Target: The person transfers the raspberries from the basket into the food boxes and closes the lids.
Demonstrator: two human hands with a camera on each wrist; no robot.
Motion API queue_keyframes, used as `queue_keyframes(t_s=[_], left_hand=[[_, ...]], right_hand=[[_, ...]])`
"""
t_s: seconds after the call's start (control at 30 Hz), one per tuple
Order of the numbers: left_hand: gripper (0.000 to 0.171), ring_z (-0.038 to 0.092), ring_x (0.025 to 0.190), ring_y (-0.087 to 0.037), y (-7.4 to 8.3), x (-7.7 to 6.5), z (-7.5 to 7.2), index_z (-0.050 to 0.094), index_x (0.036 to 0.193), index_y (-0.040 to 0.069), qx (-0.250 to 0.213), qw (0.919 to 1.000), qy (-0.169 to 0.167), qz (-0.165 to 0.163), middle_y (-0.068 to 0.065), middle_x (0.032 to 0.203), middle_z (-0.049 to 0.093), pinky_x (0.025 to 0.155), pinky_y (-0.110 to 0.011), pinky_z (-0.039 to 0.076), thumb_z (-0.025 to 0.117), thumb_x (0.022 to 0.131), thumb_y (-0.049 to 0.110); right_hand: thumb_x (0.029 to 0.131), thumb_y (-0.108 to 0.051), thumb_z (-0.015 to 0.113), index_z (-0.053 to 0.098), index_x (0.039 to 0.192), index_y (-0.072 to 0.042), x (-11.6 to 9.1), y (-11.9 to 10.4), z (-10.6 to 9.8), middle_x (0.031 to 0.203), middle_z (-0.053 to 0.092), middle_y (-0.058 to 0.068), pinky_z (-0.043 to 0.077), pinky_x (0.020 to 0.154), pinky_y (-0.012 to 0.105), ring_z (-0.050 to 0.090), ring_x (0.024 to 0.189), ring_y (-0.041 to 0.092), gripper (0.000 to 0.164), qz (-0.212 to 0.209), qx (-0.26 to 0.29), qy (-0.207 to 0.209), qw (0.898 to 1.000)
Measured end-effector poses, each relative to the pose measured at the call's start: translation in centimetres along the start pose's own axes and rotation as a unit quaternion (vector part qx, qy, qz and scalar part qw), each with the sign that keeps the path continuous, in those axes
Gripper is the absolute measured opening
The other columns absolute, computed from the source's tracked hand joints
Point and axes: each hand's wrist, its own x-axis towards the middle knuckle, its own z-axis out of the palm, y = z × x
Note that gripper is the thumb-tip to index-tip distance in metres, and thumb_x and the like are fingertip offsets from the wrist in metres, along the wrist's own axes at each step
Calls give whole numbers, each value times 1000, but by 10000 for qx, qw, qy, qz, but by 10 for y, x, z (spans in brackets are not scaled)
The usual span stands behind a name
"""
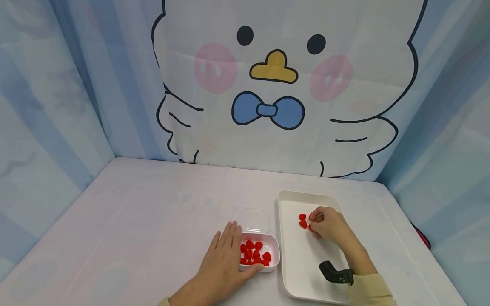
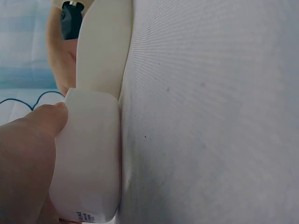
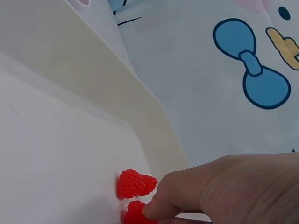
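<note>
Red raspberries, toy-like in their even bright color, lie in a small white box and in a larger white tray. My left hand lies along the box's left side with straight fingers, its thumb across the near rim. In the left wrist view that thumb touches the upper edge of the box. Over the tray's far part, my right hand pinches a raspberry, partly hidden by the fingers. Beside it lie other raspberries, a few showing left of the fingertips in the head view.
A clear plastic lid sits just behind the box. The tray stands close along the box's right side, with raised walls. A printed curtain rises behind the table, and more fabric hangs at both sides. A black strap-like piece is at the right wrist.
</note>
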Motion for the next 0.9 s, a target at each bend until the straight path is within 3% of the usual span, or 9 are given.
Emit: queue_keyframes(t_s=[0.4,0.67,0.9], left_hand=[[103,33,147,-34,0,0,-1,34,151,4,-6,10000,-41,-8,-15,156,39,117,-56,33,68,77,67],[104,33,147,-34,-1,1,0,33,151,3,-18,10000,-74,-29,-15,156,39,117,-56,33,67,77,68],[104,33,147,-34,-1,1,0,33,151,4,-1,9999,-116,-35,-15,156,39,116,-57,34,68,76,68]], right_hand=[[84,-1,66,61,103,-1,-1,-3,2,93,63,12,56,68,28,57,76,20,19,81,-208,-155,9996],[86,-4,65,61,107,-1,-3,-1,-1,97,65,14,57,69,32,60,74,18,22,218,-260,-225,9992],[87,-5,63,61,109,-1,-5,0,-5,99,64,13,55,70,29,60,75,18,23,132,64,-231,9996]])
